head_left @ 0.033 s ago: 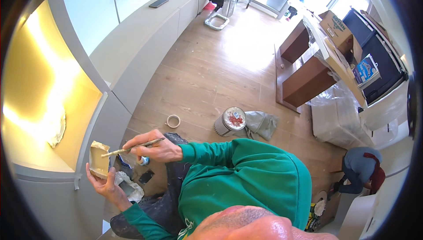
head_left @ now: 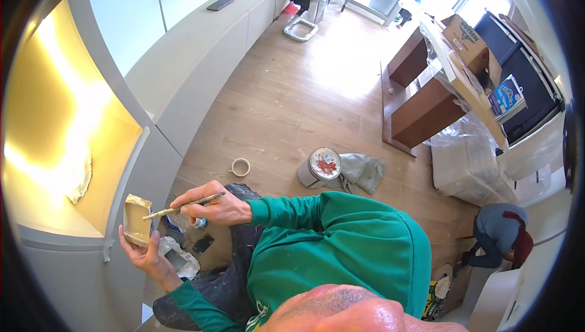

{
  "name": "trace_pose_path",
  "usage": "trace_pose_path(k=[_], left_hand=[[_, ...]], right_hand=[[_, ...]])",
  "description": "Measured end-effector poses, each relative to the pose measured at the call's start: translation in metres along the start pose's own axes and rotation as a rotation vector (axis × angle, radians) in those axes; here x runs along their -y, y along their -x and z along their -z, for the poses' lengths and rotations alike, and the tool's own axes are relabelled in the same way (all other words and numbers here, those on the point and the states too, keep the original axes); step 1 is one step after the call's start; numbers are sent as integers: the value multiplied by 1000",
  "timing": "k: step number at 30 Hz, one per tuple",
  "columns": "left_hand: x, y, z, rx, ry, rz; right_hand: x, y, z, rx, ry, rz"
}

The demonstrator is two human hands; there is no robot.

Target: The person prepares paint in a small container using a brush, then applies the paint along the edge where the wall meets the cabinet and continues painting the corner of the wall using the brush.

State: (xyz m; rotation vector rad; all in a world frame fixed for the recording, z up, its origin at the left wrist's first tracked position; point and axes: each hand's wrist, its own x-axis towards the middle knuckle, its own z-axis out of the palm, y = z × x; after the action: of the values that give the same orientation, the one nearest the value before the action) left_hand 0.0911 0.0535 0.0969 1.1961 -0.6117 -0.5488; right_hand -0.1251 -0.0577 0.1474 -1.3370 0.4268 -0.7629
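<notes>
Cradling a small tan tray (head_left: 138, 221) from beneath, the left hand (head_left: 148, 260) had its fingers spread along the outer wall and its thumb against the near edge. The tray was held clear of the floor (head_left: 274, 112), just beside the grey cabinet (head_left: 194, 101), hollow side showing. The right hand (head_left: 216, 206) grasped a slim brush (head_left: 164, 211) by the handle, fingers closed about it; the bristle end was at the hollow, though I couldn't tell whether it touched the bottom.

Close by the left hand sat a crumpled whitish liner (head_left: 178, 259), with a flat dark piece (head_left: 202, 245) next to it. Farther out, a tape roll (head_left: 240, 167) lay near the cabinet's lower edge, and a paint tin (head_left: 319, 168) with red marks on its lid stood against a grey cloth (head_left: 362, 172). A phone (head_left: 220, 4) rested near the wall-side edge of the cabinet top. Across the room, a cardboard box (head_left: 466, 39) and a blue packet (head_left: 506, 95) sat along one long edge of a table (head_left: 472, 91). Beyond its nearer corner, a co-worker (head_left: 496, 225) bent low.
</notes>
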Motion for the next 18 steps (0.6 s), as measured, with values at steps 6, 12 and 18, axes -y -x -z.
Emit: trace_pose_path(k=[6, 12, 18], left_hand=[[1, -3, 11, -20, -17, -22], [1, 0, 2, 68, 26, 9], [13, -3, 5, 137, 24, -39]], right_hand=[[2, -2, 10, -33, 118, 113], [22, -29, 2, 74, 226, 98], [15, -50, -2, 115, 418, 148]])
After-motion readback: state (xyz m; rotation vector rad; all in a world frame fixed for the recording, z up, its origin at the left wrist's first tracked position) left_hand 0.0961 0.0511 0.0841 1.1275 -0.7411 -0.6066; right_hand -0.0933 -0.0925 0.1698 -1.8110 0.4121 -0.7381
